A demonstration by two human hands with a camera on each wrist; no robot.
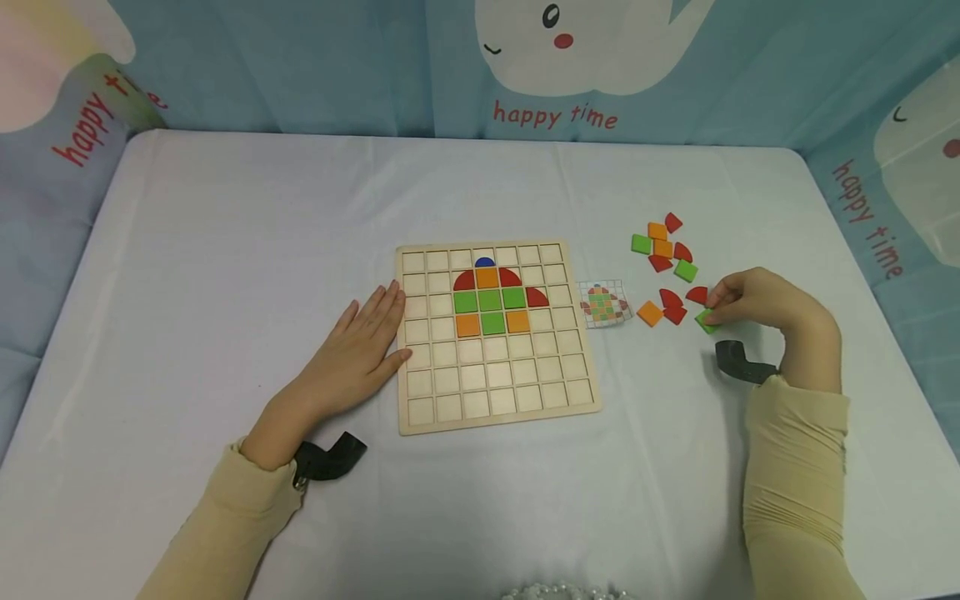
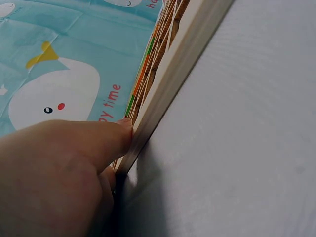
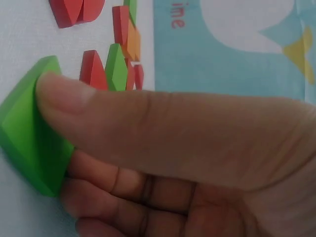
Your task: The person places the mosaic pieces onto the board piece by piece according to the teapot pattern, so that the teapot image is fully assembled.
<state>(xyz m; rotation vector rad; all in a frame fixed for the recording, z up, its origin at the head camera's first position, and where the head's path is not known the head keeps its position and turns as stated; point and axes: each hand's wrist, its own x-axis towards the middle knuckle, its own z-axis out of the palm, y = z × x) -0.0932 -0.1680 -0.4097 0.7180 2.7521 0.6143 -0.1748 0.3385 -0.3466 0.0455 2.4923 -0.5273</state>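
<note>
A square wooden grid board lies mid-table with blue, red, orange and green tiles in some of its upper cells. My left hand rests flat beside it, its straight fingers and thumb touching the board's left edge. In the left wrist view, the thumb meets the board's side. To the right of the board, my right hand pinches a green square tile, low at the table. The thumb presses on the tile's face with curled fingers behind; their contact is partly hidden.
A small printed pattern card touches the board's right side. Several loose tiles lie near the right hand, among them an orange square, a red quarter-circle and a green square. A pearly beaded item shows at the bottom edge.
</note>
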